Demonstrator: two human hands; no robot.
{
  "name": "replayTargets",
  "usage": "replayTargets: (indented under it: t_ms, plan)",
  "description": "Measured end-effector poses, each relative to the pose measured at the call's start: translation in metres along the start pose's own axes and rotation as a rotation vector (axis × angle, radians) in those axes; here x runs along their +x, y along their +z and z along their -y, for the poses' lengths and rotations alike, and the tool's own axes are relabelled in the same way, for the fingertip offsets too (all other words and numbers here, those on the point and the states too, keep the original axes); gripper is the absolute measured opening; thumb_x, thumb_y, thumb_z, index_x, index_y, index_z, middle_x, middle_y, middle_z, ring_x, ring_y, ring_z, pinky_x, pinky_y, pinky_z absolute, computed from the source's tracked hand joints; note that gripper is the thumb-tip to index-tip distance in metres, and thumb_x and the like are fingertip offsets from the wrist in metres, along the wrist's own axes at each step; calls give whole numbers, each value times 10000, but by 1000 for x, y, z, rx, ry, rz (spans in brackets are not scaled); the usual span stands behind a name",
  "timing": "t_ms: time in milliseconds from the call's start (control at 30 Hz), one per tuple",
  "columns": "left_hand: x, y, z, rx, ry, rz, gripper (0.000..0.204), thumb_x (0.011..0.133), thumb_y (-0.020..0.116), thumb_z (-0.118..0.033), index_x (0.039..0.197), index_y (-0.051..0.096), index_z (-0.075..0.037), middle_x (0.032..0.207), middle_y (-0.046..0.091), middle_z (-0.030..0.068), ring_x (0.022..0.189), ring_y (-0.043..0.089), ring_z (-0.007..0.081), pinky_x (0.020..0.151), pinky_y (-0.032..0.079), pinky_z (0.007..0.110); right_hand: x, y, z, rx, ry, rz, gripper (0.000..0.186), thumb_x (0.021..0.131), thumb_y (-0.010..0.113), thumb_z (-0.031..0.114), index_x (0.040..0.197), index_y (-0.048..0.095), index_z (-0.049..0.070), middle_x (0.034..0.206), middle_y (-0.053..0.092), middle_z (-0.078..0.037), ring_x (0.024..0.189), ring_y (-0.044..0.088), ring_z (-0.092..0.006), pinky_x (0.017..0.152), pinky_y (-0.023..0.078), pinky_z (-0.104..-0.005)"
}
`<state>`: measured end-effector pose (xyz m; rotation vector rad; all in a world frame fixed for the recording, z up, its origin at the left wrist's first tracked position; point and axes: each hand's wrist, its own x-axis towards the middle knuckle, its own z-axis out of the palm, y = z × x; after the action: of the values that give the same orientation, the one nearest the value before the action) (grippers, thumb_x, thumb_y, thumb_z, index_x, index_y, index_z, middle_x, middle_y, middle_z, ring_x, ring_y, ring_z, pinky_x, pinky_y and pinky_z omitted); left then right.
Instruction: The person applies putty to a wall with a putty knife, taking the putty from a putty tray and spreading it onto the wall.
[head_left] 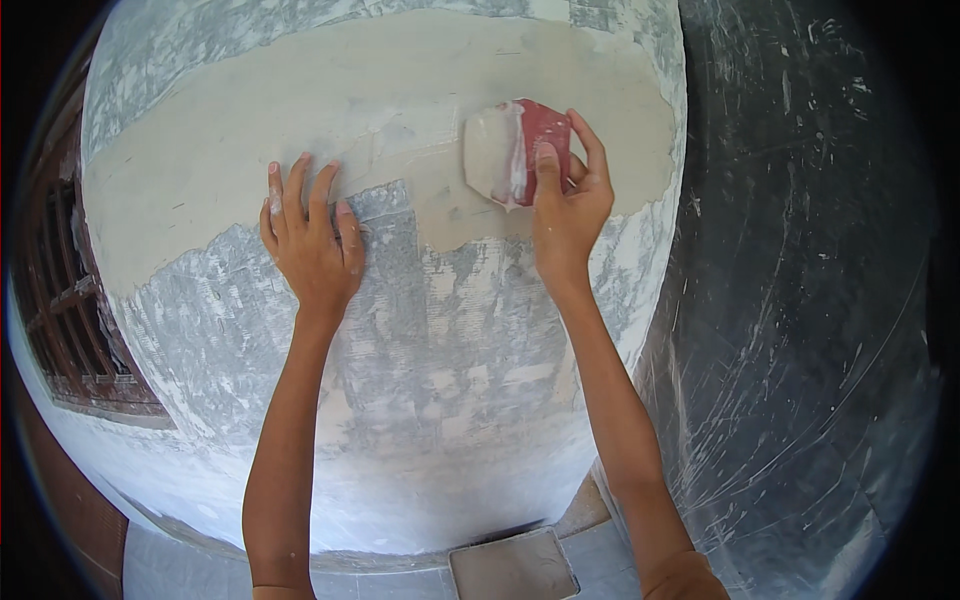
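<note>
"Patchy grey-and-white wall (470, 380) fills most of the view, doesn't it?"

"Yes, and a broad pale coat (330, 100) runs across it, reaching above and to either side of the hands."

"How is the right hand (574, 210) set?"

"Closed around a red spreader (524, 150), thumb on its face, index finger up along its right edge. The spreader sits just up and left of that hand, in front of the coat; I can't tell whether its edge touches."

"Anything on it?"

"Pale filler (488, 150) over the half farther from the fingers, with a whiter streak beside the red."

"And the left hand (312, 248)?"

"Open, fingers spread, at the coat's lower edge, left of the other hand and slightly lower. One finger carries a whitish smear. Whether the fingertips press the wall, I can't say."

"What surrounds them?"

"Right of the right hand, a dark surface (790, 250) with white splashes; well left of the left hand, a brown barred frame (110, 393); far below both, between the forearms, a flat rectangular piece (515, 565)."
</note>
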<state>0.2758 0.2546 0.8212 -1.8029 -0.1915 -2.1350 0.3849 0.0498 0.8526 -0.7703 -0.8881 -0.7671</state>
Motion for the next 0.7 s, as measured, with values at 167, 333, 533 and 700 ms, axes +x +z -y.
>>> replayTargets:
  t_ms: [167, 333, 533, 700]
  plan:
    - [-1, 3, 4, 4, 3, -38, 391, 965, 468, -222, 1342, 549, -151, 1472, 460, 81, 1446, 309, 328, 1144, 175, 509, -7, 19, -13, -137, -51, 124, 371, 946, 589, 57, 1314, 562, 19, 908, 710, -117, 823, 652, -129, 749, 508, -264]
    - [-1, 2, 0, 15, -3, -17, 392, 965, 466, -224, 1340, 550, -151, 1466, 467, 88, 1444, 314, 331, 1140, 179, 508, 16, -22, 7, 2, 47, -245, 383, 955, 560, 25, 1337, 543, 24, 914, 713, -103, 745, 639, -105, 687, 501, -241]
    - [0, 2, 2, -5, -10, -61, 383, 924, 490, -212, 1284, 607, -160, 1439, 501, 83, 1428, 342, 335, 1133, 211, 512, -16, 22, -10, -143, -16, 229, 385, 943, 573, 28, 1327, 555, 28, 870, 707, -96, 700, 586, -70, 649, 468, -229]
    - [-1, 0, 2, 10, -35, -43, 387, 915, 502, -203, 1286, 607, -161, 1437, 503, 83, 1430, 341, 334, 1129, 210, 509, 8, -32, 6, -95, 86, -249, 387, 963, 559, 36, 1349, 535, 22, 900, 714, -102, 779, 640, -105, 716, 508, -257]
